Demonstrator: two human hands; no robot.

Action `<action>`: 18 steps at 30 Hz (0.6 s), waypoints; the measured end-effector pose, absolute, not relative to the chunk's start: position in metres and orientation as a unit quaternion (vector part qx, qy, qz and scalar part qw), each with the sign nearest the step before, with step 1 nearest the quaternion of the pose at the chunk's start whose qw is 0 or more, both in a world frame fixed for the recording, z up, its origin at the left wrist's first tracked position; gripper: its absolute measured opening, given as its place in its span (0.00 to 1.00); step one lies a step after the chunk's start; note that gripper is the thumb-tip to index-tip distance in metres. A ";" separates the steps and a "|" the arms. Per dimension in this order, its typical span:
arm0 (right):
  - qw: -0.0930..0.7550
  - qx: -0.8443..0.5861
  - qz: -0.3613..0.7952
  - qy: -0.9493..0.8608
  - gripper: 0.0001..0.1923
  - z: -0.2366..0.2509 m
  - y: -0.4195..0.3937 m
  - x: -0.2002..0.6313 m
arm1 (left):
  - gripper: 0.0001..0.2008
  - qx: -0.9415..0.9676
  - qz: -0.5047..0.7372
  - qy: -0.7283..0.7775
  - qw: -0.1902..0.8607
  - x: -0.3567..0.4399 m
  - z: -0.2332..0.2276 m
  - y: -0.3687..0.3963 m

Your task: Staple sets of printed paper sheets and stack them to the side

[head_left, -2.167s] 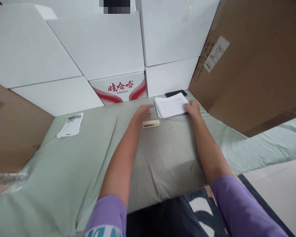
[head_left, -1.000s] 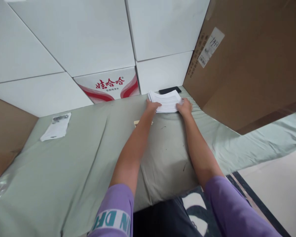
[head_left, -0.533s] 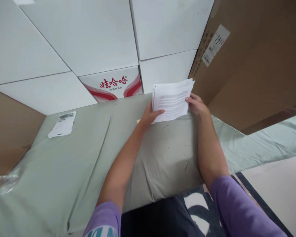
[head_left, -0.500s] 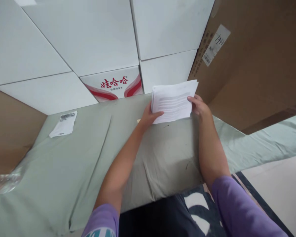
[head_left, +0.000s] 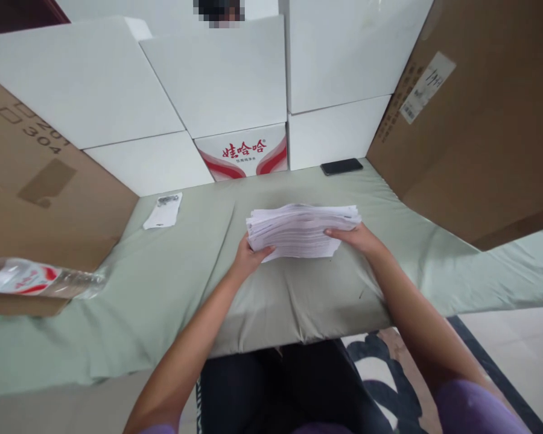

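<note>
A thick stack of printed paper sheets [head_left: 298, 232] is held between my two hands over the green cloth. My left hand [head_left: 250, 256] grips its left edge, with the thumb lying on the front face. On the right edge, my right hand [head_left: 350, 236] is closed round the sheets, its thumb also on top. The sheets are slightly fanned and uneven along the far edge. My fingers behind the stack are hidden.
White boxes [head_left: 235, 84] form a wall at the back, flanked by brown cartons [head_left: 475, 132]. A black phone [head_left: 341, 166] lies at the back right of the green cloth [head_left: 163, 271]. A white packet [head_left: 163, 211] and a plastic bottle [head_left: 40, 278] are on the left. Part of a person's head shows beyond the boxes.
The stack has come down and nearer to me in both hands, tilting so its thick far edge shows. The view has shifted, bringing the phone and more of the bottle into sight.
</note>
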State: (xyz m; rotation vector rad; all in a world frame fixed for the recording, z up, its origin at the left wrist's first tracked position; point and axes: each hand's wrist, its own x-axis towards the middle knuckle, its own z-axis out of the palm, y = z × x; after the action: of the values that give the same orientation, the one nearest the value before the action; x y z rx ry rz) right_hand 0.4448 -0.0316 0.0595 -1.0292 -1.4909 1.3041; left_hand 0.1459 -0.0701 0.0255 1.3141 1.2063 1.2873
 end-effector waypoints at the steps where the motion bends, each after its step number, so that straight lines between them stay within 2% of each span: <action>1: 0.429 -0.411 0.528 -0.607 0.25 0.057 -0.035 0.441 | 0.31 0.526 0.521 0.490 0.459 0.143 0.022 -0.075; 5: 0.409 -0.410 0.531 -0.619 0.24 0.052 -0.041 0.435 | 0.29 0.507 0.518 0.507 0.467 0.136 0.016 -0.081; 12: 0.412 -0.438 0.519 -0.608 0.30 0.029 -0.048 0.434 | 0.28 0.519 0.519 0.463 0.496 0.134 0.007 -0.067; 18: 0.438 -0.464 0.473 -0.607 0.26 0.013 -0.047 0.413 | 0.22 0.459 0.519 0.506 0.514 0.137 0.002 -0.068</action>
State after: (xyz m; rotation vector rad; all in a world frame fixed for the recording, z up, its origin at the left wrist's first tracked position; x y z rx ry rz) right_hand 0.4132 -0.0473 0.0126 -1.1538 -1.5096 1.1755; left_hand 0.1372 -0.0676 0.0015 1.1030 1.2160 1.2489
